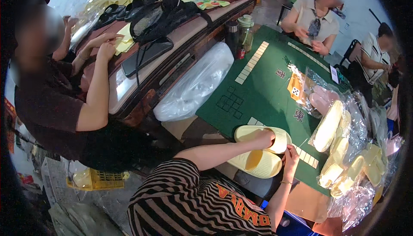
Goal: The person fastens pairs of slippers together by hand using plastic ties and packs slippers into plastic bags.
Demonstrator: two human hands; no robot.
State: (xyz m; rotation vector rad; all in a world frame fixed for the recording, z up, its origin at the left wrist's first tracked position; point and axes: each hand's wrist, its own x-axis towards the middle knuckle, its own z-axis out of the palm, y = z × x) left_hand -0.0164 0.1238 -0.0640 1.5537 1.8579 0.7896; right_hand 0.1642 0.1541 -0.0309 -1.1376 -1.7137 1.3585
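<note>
Green mat (262, 100) opens beyond 2 loose slippers (269, 163); bagged slippers (338, 152) block right.

- Looks like small informal footwear workshop
- Pale-yellow slippers (270, 166), many in plastic bags (350, 206), around green table (258, 100)
- Black footwear (137, 9) heaped on brown-topped table (215, 16)
- Several people (316, 19) nearby

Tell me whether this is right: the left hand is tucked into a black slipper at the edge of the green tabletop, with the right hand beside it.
Not quite: the slipper is pale yellow, as the head view shows. The rest holds: the left hand is tucked into it at the edge of the green tabletop, with the right hand beside it.
</note>
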